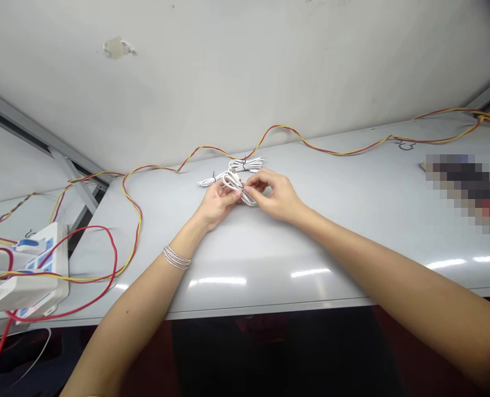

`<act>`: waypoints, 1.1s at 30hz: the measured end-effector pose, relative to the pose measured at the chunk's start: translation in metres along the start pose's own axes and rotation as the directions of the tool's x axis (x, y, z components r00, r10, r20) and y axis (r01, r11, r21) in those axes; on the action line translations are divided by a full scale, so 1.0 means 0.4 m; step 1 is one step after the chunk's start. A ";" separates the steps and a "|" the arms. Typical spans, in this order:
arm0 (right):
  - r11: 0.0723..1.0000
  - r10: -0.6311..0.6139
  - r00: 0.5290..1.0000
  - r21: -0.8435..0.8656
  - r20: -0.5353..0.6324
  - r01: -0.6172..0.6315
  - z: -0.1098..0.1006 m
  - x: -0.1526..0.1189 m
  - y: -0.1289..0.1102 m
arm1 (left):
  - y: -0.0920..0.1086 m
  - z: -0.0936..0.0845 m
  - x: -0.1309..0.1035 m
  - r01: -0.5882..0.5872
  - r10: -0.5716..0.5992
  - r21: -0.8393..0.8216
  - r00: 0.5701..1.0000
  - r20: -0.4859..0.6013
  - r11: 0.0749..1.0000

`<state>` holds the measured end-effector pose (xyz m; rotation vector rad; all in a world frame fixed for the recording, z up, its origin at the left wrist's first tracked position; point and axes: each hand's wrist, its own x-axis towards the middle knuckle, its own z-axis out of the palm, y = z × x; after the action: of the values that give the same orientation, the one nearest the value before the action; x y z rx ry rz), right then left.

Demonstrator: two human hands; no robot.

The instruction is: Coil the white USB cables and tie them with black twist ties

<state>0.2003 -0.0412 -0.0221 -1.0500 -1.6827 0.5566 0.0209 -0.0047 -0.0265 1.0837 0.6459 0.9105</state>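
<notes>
A coiled white cable (230, 181) is held between both of my hands above the grey tabletop. My left hand (220, 203) grips the coil from the left, thumb pressed along it. With thumb and forefinger, my right hand (275, 194) pinches at the coil's middle, where a dark tie is partly visible. Just behind the hands lie two more white cable bundles: one bundle (247, 165) bound with a black tie, and another bundle (212, 180) to its left, also tied in black. My fingers hide part of the held cable.
A twisted red and yellow wire (206, 147) runs along the back of the table (294, 242) by the wall. On the left, a white power strip (58, 264) carries plugs and looping wires. A blurred-out object (468, 184) lies at the right.
</notes>
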 end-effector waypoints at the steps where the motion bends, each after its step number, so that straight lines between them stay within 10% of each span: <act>1: 1.000 0.007 1.000 -0.006 0.000 -0.007 0.000 0.000 0.000 | 0.000 0.000 0.000 -0.001 0.001 0.000 1.000 0.002 1.000; 33: 1.000 0.012 0.999 0.005 0.043 -0.012 0.001 0.001 -0.001 | 0.012 0.005 -0.005 0.058 -0.058 -0.008 0.998 -0.017 0.998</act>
<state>0.1997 -0.0411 -0.0219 -1.0518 -1.7128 0.5945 0.0202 -0.0064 -0.0213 1.0462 0.6845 0.8720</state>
